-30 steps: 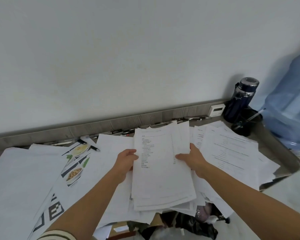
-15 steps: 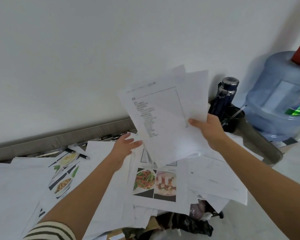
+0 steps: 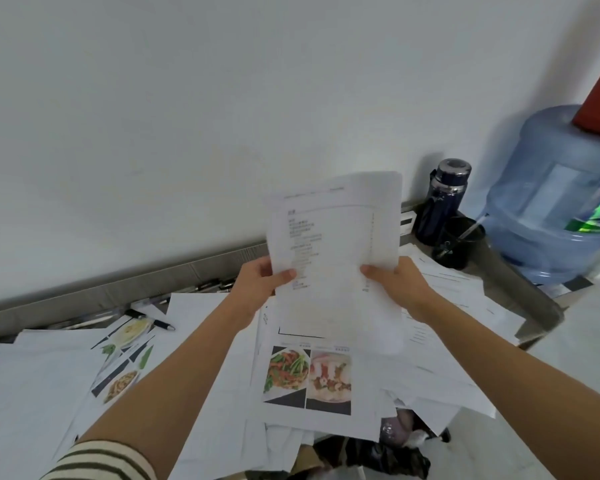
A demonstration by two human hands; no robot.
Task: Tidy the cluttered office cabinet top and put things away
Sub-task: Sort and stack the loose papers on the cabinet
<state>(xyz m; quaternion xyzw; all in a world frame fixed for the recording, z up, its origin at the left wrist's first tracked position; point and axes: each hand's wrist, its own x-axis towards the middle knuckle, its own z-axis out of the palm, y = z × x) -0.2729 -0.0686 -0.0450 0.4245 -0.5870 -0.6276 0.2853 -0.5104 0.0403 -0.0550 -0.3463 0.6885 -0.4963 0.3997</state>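
Both hands grip a thin sheaf of white printed sheets (image 3: 336,244), held up clear of the grey cabinet top (image 3: 520,289) and tilted toward me. My left hand (image 3: 260,289) pinches the sheaf's lower left edge, thumb on the printed face and fingers behind. My right hand (image 3: 399,289) pinches the lower right edge the same way. The top page carries lines of small dark text, too blurred to read.

Below the sheaf, loose white papers (image 3: 32,393) cover most of the cabinet top, overlapping and spilling over its front edge. Near the front edge, directly under the sheaf, lies a white page with two colour food photographs (image 3: 309,379). Toward the left lies a second page with food pictures (image 3: 125,362). Just behind it, near the back edge, is a black pen (image 3: 153,320).

At the back right corner a dark blue metal flask (image 3: 444,202) stands upright, with a black pen cup (image 3: 459,240) just in front of it. Beyond the right edge stands a large blue plastic water jug (image 3: 555,199). A striped sleeve (image 3: 101,462) shows on my left arm.
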